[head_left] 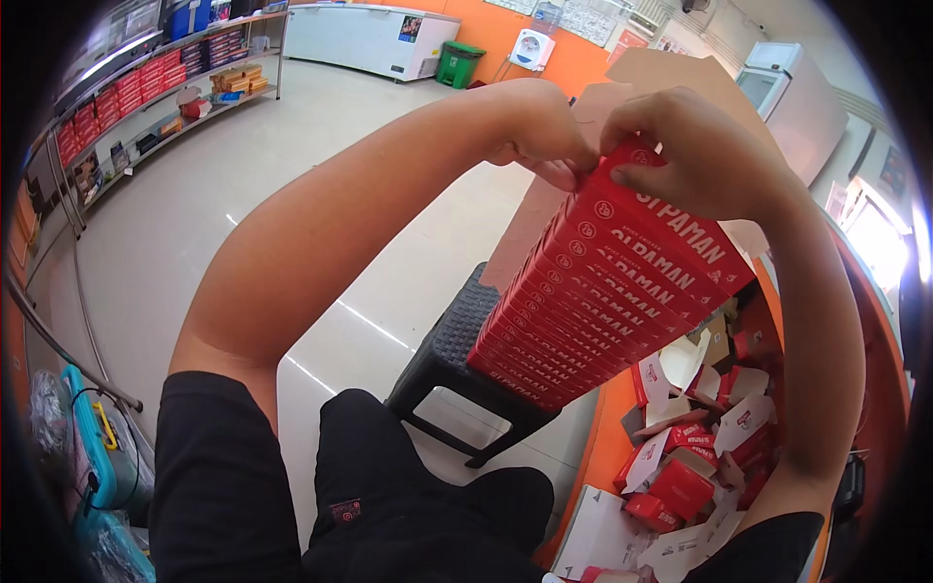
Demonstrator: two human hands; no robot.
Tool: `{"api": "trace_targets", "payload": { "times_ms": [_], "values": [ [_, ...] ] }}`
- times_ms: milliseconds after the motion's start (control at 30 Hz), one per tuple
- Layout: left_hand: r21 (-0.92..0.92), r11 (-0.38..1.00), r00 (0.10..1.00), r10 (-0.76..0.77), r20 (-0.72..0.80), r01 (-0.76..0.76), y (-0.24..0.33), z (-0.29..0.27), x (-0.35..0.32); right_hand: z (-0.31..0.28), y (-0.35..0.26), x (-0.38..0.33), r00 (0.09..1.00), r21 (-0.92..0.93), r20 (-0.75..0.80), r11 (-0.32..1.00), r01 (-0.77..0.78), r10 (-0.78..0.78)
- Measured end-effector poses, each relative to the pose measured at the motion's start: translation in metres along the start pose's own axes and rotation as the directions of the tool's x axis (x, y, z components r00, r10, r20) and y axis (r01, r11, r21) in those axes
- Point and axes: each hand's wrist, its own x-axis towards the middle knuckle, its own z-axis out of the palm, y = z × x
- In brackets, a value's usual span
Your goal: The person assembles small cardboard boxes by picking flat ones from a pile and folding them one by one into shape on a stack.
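A tall stack of red cardboard boxes (573,311) with white print rises from a dark woven-look plastic stool (457,330) in front of me. The top box (700,243) has its brown inner flaps (671,68) standing up on the far side. My right hand (700,155) pinches this box at its near upper corner, thumb on the front wall and fingers curled over the edge. Beside it, my left hand (549,136) has its fingers closed on the left side of the same corner. The fingertips of the left hand are partly hidden.
Several small red-and-white folded boxes (680,486) lie heaped on an orange-edged counter at my right. A metal shelf (165,107) with red boxes stands far left. A white chest freezer (360,39) and a green bin (461,64) line the back wall. Turquoise-lidded containers (92,447) sit at left.
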Motion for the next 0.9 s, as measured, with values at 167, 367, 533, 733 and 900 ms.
{"api": "trace_targets", "payload": {
  "times_ms": [167,367,533,733,900],
  "values": [
    [0.178,0.982,0.997,0.069,-0.046,-0.059,-0.002,0.001,0.002,0.000,-0.006,0.006,0.998,-0.045,0.056,0.999,0.008,-0.005],
    [0.233,0.972,0.998,0.040,-0.048,-0.027,0.014,0.000,-0.025,-0.006,0.016,0.009,0.973,0.536,0.151,0.813,-0.227,0.172],
    [0.161,0.984,0.997,0.075,-0.002,-0.074,0.008,0.000,-0.018,0.022,0.039,0.011,0.999,0.018,-0.037,1.000,0.011,-0.011],
    [0.130,0.991,0.998,0.032,0.047,-0.038,0.005,-0.002,0.010,0.048,0.043,0.022,0.997,0.181,0.001,0.980,-0.081,0.082],
    [0.151,0.987,0.998,0.057,0.033,-0.061,0.012,-0.005,0.000,0.044,0.040,0.029,0.995,0.168,0.019,0.981,-0.095,0.093]
  ]
}}
